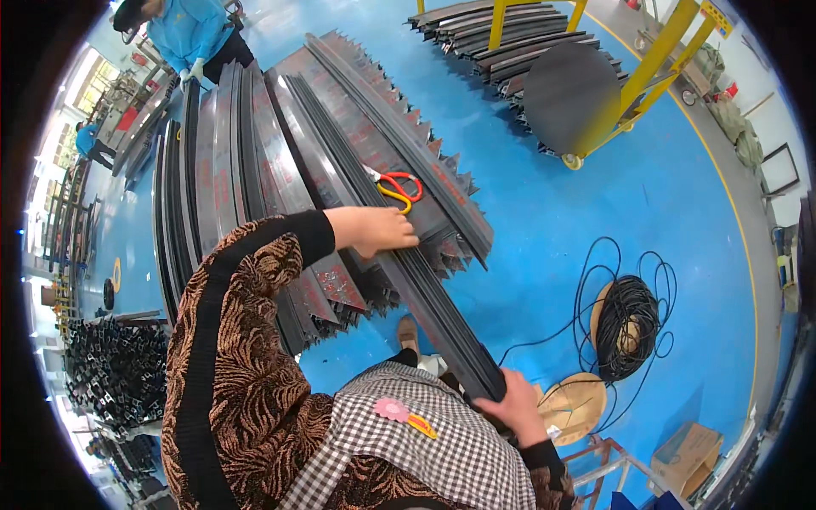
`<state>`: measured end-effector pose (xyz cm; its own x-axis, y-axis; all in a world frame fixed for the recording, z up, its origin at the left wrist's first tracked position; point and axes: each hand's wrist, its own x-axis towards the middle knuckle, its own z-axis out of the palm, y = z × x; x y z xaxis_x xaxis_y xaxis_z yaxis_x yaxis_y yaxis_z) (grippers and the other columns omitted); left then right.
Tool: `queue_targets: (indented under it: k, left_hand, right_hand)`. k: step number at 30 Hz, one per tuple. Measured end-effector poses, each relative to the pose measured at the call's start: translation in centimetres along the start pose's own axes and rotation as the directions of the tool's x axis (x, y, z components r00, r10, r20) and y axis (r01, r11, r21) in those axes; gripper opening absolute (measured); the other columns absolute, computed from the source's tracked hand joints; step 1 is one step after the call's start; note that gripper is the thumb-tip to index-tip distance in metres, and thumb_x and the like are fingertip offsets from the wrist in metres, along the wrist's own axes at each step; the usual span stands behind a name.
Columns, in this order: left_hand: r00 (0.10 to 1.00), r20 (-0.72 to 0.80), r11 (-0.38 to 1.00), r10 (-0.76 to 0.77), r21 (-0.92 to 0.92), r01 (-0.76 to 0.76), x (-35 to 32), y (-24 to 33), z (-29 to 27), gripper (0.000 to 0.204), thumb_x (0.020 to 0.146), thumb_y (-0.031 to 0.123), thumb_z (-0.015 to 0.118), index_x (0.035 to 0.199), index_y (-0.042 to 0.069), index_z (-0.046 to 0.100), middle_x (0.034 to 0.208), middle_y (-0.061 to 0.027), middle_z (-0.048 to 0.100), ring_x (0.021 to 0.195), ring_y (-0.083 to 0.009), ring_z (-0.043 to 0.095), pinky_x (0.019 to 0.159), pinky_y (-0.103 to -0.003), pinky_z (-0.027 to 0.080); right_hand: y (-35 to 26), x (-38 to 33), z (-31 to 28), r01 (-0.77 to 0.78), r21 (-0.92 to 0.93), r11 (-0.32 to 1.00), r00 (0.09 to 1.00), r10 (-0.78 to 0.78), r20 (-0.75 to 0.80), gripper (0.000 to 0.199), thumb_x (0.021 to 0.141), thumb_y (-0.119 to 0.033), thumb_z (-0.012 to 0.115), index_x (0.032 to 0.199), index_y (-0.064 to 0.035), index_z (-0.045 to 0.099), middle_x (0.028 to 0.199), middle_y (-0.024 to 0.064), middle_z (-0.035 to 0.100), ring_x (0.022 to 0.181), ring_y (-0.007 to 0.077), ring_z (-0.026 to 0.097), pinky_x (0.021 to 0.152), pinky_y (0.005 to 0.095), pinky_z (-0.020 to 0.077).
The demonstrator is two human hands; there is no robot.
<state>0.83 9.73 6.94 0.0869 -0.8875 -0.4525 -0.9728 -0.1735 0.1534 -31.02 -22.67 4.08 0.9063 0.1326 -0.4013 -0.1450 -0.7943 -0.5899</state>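
Note:
A bundle of long, dark ribbed strips [442, 310] runs from the stack down toward my body. My left hand [374, 230] is closed over the bundle partway along, knuckles up, its fingertips mostly out of sight. At the near end, my right hand [517, 408] grips the strips from the side, thumb on top. Scissors with one red and one yellow handle loop [399, 189] lie just beyond my left hand. Their blades are largely hidden. Beneath and around the bundle is a large stack of long grey and black metal-looking profiles [293, 183] with jagged ends.
On the right, a coil of black cable [627, 327] sits on the blue floor, near a round tan disc [576, 404] and a cardboard box [690, 455]. A yellow frame [646, 85] stands at upper right. A person in blue [191, 34] holds the stack's far end.

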Motion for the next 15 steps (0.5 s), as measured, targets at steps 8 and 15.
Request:
queue_targets:
  k: [8, 15]
  left_hand:
    - [0.970, -0.223, 0.972, -0.092, 0.192, 0.136, -5.7, -7.4, 7.7, 0.026, 0.075, 0.004, 0.056, 0.101, 0.006, 0.051, 0.106, -0.0103, 0.055, 0.096, -0.0247, 0.054, 0.086, -0.037, 0.042]
    - [0.718, -0.247, 0.553, -0.651, 0.494, 0.671, -6.7, -9.2, 9.4, 0.011, 0.077, 0.016, 0.056, 0.087, 0.012, 0.059, 0.086, -0.0053, 0.059, 0.079, -0.0226, 0.055, 0.070, -0.035, 0.039]
  right_hand:
    - [-4.5, 10.6, 6.0, 0.027, 0.071, 0.997, 0.999, -0.028, 0.017, 0.076, 0.062, -0.049, 0.075, 0.117, -0.0020, 0.053, 0.094, 0.0168, 0.058, 0.082, 0.0336, 0.058, 0.072, 0.0377, 0.0469]
    - [-6.3, 14.9, 7.9, -0.030, 0.451, 0.892, 1.000, 0.027, 0.013, 0.048, 0.082, -0.037, 0.063, 0.110, 0.0012, 0.056, 0.094, 0.0139, 0.063, 0.080, 0.0254, 0.060, 0.071, 0.0327, 0.0462]
